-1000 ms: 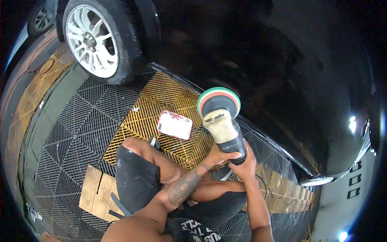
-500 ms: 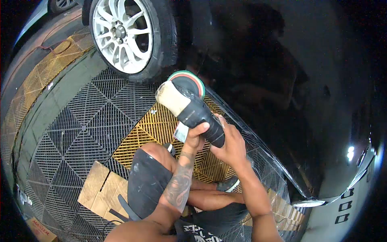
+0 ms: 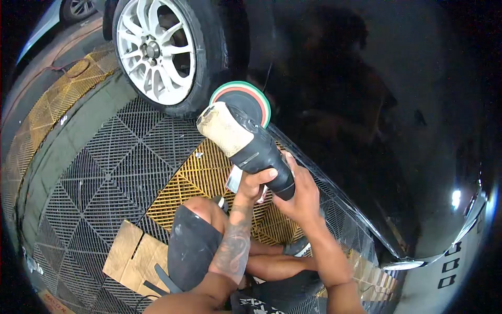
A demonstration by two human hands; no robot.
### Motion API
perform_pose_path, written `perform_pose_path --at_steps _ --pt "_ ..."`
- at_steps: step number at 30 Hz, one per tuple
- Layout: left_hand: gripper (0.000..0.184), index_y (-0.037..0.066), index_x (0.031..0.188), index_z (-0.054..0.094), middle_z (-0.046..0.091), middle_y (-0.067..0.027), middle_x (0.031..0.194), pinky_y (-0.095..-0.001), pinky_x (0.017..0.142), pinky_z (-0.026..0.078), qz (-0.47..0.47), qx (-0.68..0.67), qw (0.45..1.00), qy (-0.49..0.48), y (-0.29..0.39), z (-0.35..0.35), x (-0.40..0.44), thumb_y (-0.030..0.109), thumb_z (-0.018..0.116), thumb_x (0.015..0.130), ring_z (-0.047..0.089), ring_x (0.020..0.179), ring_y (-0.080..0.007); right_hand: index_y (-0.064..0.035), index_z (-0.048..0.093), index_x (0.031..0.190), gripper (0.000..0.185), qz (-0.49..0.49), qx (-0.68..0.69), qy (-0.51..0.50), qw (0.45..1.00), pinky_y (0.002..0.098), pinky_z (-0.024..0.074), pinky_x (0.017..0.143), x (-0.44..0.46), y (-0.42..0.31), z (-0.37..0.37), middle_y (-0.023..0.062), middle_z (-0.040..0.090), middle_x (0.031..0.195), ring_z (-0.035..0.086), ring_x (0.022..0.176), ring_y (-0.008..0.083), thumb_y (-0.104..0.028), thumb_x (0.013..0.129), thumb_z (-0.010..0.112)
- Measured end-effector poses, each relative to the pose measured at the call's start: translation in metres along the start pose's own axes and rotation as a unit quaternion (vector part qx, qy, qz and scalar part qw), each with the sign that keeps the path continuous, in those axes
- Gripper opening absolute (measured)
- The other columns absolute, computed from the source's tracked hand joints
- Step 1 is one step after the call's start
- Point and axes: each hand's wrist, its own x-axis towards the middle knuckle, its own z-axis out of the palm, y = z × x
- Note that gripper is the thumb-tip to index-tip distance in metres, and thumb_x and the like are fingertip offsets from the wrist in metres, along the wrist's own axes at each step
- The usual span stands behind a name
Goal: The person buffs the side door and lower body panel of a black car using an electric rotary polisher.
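A black polisher (image 3: 259, 152) with a cream-coloured head cover lies across both my hands, tilted up to the left. Its round pad (image 3: 265, 104), edged in green, white and red, faces the lower side of the black car (image 3: 334, 94) near the wheel. Whether the pad touches the paint I cannot tell. My left hand (image 3: 253, 184) grips the body from below, thumb on top. Around the rear end of the handle, my right hand (image 3: 302, 194) is closed. A pale flat object (image 3: 234, 179) shows partly behind my left hand.
The white-spoked wheel (image 3: 157, 52) stands just beyond the pad. Cardboard (image 3: 136, 256) lies on the black and yellow grid floor (image 3: 110, 162), left of my bent knee. A cord or hose (image 3: 63, 68) runs along the far left, near another car (image 3: 49, 26).
The polisher has shifted slightly, and its pad now shows wider and rounder to the view. Both hands keep their hold. The view has shifted a little.
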Motion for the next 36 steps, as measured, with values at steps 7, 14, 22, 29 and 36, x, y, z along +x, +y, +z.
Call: perform_pose_path --at_steps 7,14,22,29,36 --pt "0.06 0.0 0.127 0.056 0.065 -0.0113 0.114 -0.0369 0.097 0.051 -0.012 -0.028 0.999 0.011 -0.004 0.002 -0.001 0.015 0.077 0.072 0.064 0.105 -0.0233 -0.0156 0.038 0.155 0.104 0.011 -0.034 -0.01 0.999 0.0482 0.0546 0.088 0.001 -0.006 -0.01 0.0182 0.061 0.112 0.062 0.102 0.0385 -0.018 0.062 0.083" --pt "0.066 0.001 0.131 0.054 0.065 -0.0126 0.115 -0.0398 0.098 0.053 -0.007 0.013 1.0 -0.009 -0.002 -0.004 0.001 0.02 0.079 0.073 0.066 0.105 -0.025 -0.0166 0.037 0.156 0.104 0.022 -0.006 -0.006 1.0 0.0477 0.0546 0.088 0.001 -0.01 -0.012 0.017 0.06 0.112 0.063 0.102 0.0381 -0.017 0.062 0.083" --pt "0.058 0.0 0.126 0.059 0.068 -0.0107 0.116 -0.0368 0.095 0.053 0.027 0.093 0.995 -0.022 0.035 0.031 0.012 0.015 0.08 0.074 0.066 0.103 -0.0228 -0.0088 0.039 0.154 0.099 -0.046 0.084 0.102 0.99 0.0457 0.0532 0.09 0.021 -0.02 -0.009 0.0194 0.064 0.112 0.063 0.1 0.0379 -0.012 0.063 0.078" --pt "0.065 0.001 0.131 0.052 0.064 -0.018 0.124 -0.0416 0.103 0.051 0.006 -0.002 1.0 -0.005 0.008 0.005 0.003 0.025 0.078 0.076 0.064 0.113 -0.0281 -0.0168 0.038 0.156 0.102 0.038 0.02 -0.019 0.999 0.0474 0.0537 0.088 0.008 -0.018 -0.011 0.0189 0.061 0.113 0.062 0.101 0.0397 -0.015 0.063 0.079" --pt "0.065 0.001 0.131 0.052 0.064 -0.0162 0.122 -0.0427 0.102 0.052 0.002 -0.006 0.999 -0.032 0.019 0.015 0.013 0.025 0.078 0.076 0.064 0.112 -0.0278 -0.0211 0.035 0.158 0.107 -0.005 0.008 0.033 0.999 0.0477 0.0545 0.086 0.01 -0.019 -0.011 0.0174 0.06 0.109 0.062 0.099 0.0387 -0.018 0.062 0.083"
